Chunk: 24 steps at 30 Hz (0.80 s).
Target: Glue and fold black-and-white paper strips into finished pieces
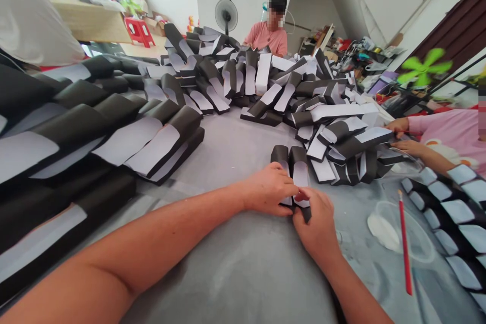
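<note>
The left hand (pixel 270 191) bends its fingers over the left paper box (pixel 280 155), gripping it across the top near its close end. The right hand (pixel 317 220) pinches the close end of the right paper box (pixel 300 173) between thumb and fingers. Both boxes lie side by side on the table (pixel 218 152), long axes parallel and pointing away from the person, their black, rounded far ends level with each other. A pale panel runs lengthwise along each.

Smooth grey tabletop runs leftward from the pair to a stack of similar boxes (pixel 163 136), whose long axes slant up and rightward. Room is tighter at the far right, where a jumbled pile (pixel 266 78) of folded black and white pieces comes just beside the pair.

Right of the hands, a red-handled brush (pixel 405 250) lies across a round, clear dish (pixel 419 245) with white paste (pixel 382 232), handle toward the person. Beyond it stand rows of black pieces with whitish ends (pixel 460 211).
</note>
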Tool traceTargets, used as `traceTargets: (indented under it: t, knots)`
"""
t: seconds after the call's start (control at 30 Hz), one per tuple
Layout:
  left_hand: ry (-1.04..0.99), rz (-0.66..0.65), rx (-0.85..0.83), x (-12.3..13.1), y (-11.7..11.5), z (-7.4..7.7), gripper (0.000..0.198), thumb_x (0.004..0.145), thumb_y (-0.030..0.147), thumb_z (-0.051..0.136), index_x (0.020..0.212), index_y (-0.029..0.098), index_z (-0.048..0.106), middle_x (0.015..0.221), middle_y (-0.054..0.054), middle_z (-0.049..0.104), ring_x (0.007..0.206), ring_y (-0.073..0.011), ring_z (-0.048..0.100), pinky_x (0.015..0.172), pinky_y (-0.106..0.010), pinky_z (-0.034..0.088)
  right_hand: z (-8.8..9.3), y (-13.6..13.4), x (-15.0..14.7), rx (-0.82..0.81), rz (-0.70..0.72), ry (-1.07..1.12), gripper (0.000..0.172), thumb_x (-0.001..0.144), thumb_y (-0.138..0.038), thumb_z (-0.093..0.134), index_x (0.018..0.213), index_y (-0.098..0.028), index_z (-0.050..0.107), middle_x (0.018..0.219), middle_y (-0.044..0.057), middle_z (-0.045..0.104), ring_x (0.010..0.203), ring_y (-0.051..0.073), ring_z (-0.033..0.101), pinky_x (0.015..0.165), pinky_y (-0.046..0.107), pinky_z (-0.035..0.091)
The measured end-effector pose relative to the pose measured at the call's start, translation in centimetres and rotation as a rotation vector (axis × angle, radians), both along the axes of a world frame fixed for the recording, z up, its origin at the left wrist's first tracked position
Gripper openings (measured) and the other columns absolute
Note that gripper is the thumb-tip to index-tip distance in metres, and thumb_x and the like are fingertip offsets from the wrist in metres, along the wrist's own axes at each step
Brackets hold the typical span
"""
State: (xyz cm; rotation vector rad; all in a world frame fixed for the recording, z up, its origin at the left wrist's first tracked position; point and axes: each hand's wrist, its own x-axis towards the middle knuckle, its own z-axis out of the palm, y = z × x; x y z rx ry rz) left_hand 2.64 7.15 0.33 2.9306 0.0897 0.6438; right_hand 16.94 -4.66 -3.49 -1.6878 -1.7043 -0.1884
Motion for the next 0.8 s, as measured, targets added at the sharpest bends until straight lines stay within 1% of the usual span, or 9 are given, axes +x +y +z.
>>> traceTargets:
  t: [0.13,0.33,0.47,0.6,0.67,0.73,0.8]
  knots:
    - [0.038,-0.003,-0.008,0.0,0.2,-0.1,0.014,0.077,0.027,0.061,0.086,0.018,0.063,0.076,-0.001,0.067,0.071,-0.0148,0.056,0.078,-0.033,0.034,0.2,0.0,0.0,-0.036,0.028,0.039,0.036,0.075,-0.015,0.046,0.11,-0.023,0.051,0.086,0.003,0.064,0.084,0.023,0.058,0.091,0.05,0.039]
    - [0.069,-0.001,-0.025,0.1,0.4,-0.4,0.01,0.077,0.023,0.059,0.085,0.018,0.062,0.077,-0.001,0.068,0.07,-0.0149,0.057,0.076,-0.032,0.033,0.2,-0.1,0.2,-0.101,0.056,0.114,0.036,0.079,-0.017,0.046,0.114,-0.024,0.051,0.085,0.002,0.066,0.083,0.023,0.061,0.092,0.05,0.039]
    - [0.064,0.001,-0.038,0.1,0.4,-0.6,0.011,0.078,0.025,0.06,0.086,0.019,0.061,0.077,-0.001,0.069,0.068,-0.0144,0.057,0.075,-0.032,0.033,0.1,-0.2,0.4,-0.122,0.054,0.137,0.036,0.08,-0.019,0.048,0.116,-0.024,0.051,0.087,0.002,0.068,0.088,0.024,0.062,0.091,0.05,0.041]
    - [0.07,0.019,0.02,0.2,0.3,-0.9,0.01,0.078,0.029,0.061,0.08,0.019,0.062,0.071,-0.001,0.068,0.065,-0.0138,0.057,0.079,-0.033,0.033,0.0,-0.2,0.3,-0.12,0.046,0.133,0.036,0.081,-0.021,0.047,0.116,-0.024,0.051,0.087,0.002,0.069,0.089,0.024,0.063,0.092,0.051,0.041]
    - [0.062,0.03,0.047,0.3,0.3,-1.1,0.011,0.079,0.029,0.062,0.077,0.019,0.063,0.07,0.0,0.068,0.064,-0.0136,0.057,0.08,-0.034,0.034,-0.1,-0.2,0.3,-0.109,0.053,0.12,0.039,0.079,-0.018,0.046,0.118,-0.024,0.051,0.087,0.002,0.068,0.088,0.023,0.062,0.093,0.051,0.041]
    - [0.053,0.04,0.051,0.3,0.4,-1.3,0.011,0.078,0.03,0.063,0.076,0.019,0.063,0.069,0.0,0.068,0.064,-0.0135,0.058,0.082,-0.034,0.034,-0.2,-0.2,0.4,-0.066,0.072,0.088,0.044,0.076,-0.014,0.046,0.118,-0.023,0.05,0.089,0.003,0.067,0.094,0.024,0.061,0.094,0.051,0.041]
    - [0.054,0.05,0.049,0.3,0.5,-1.4,0.012,0.078,0.031,0.065,0.075,0.019,0.064,0.068,0.001,0.068,0.065,-0.0136,0.058,0.083,-0.035,0.034,-0.3,-0.1,0.5,-0.002,0.095,0.051,0.047,0.071,-0.011,0.045,0.116,-0.022,0.05,0.099,0.006,0.064,0.108,0.026,0.056,0.095,0.052,0.04]
